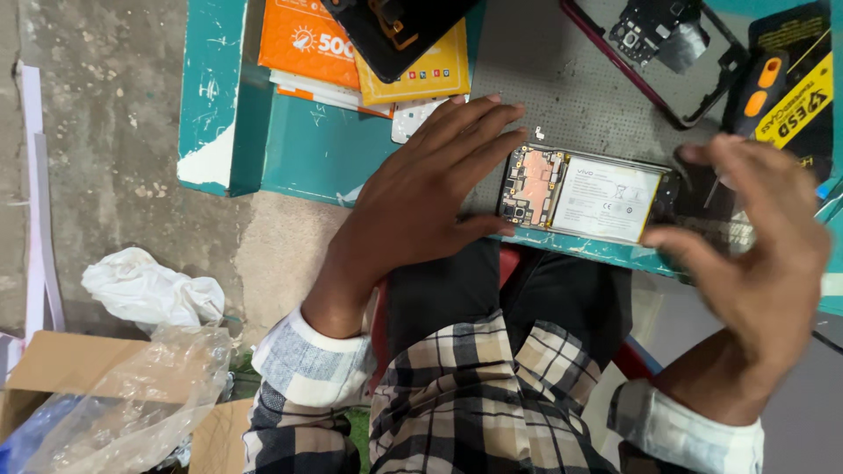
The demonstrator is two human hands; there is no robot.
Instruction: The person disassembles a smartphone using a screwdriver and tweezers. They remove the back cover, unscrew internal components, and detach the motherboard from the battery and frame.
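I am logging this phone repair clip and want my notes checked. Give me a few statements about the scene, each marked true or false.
1. The opened phone lies with its battery showing. True.
2. The left hand rests flat beside the phone's circuit-board end. True.
3. The right hand grips a screwdriver. False: it holds nothing visible, its fingers by the phone's other end.
4. A crumpled white cloth sits on the table. False: it lies on the floor.
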